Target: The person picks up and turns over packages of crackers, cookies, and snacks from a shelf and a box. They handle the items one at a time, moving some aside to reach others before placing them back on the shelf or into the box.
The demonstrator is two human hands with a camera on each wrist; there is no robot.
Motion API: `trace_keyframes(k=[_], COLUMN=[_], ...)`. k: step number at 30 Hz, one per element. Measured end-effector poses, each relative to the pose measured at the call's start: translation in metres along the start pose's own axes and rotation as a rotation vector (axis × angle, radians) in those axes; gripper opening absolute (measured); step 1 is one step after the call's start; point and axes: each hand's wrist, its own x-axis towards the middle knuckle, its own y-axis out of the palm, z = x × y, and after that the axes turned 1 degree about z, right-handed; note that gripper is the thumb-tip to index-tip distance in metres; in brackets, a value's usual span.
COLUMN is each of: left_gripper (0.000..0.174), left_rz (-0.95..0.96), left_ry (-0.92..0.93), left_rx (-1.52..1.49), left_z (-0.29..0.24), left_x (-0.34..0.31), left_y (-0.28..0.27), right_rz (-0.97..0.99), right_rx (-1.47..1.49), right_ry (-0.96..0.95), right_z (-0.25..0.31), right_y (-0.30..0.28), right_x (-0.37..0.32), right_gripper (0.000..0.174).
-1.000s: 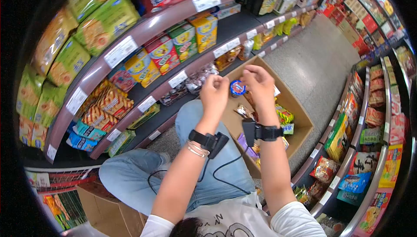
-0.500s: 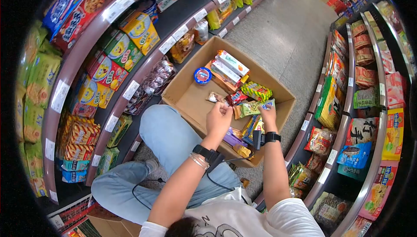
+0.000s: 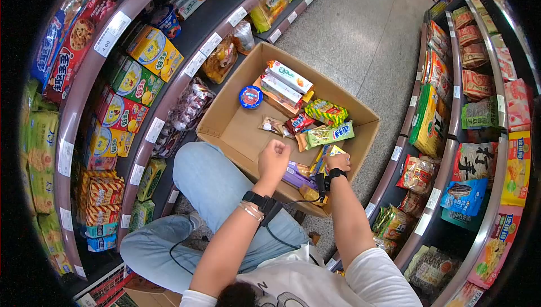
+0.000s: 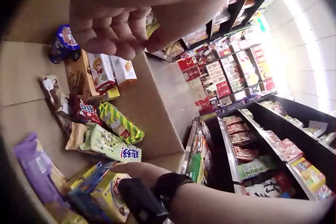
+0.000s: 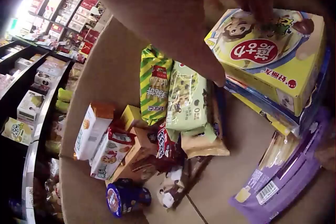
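My right hand (image 3: 338,162) reaches into the right side of a cardboard box (image 3: 226,112). In the right wrist view its fingers and thumb pinch a yellow carton (image 5: 262,50), which lies over a blue pack; the palm hides part of the grip. My left hand (image 3: 274,159) hovers over the box's near side, fingers loosely curled and holding nothing. Purple packaging (image 3: 296,177) lies between the hands. Beyond are a pale green packet (image 3: 329,134), a yellow-green striped packet (image 3: 326,112), a red packet (image 3: 298,123), a blue cup (image 3: 251,97) and white cartons (image 3: 289,76).
Shelves of packaged snacks stand left (image 3: 132,96) and right (image 3: 476,115), with grey floor (image 3: 360,31) running between them. My crossed legs (image 3: 211,177) are against the near side of the box. A black cable (image 3: 276,239) trails over my lap.
My hands have come back from the far part of the box toward me. The right hand went from the pale green packet to the yellow carton and now grips it. The view has shifted.
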Motion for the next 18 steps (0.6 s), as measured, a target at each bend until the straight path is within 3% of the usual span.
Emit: trace_keyframes(k=[12, 18], left_gripper=[0.019, 0.02], left_rz=[-0.003, -0.008], left_ry=[0.005, 0.041], left_rx=[-0.013, -0.062], left_z=[0.005, 0.019], left_x=[0.003, 0.006], left_y=[-0.005, -0.004], right_rz=[-0.149, 0.017], right_rx=[0.117, 0.157], right_ry=[-0.008, 0.02], right_z=[-0.002, -0.011], right_y=[0.015, 0.007], right_x=[-0.01, -0.011], right_gripper=[0.08, 0.097])
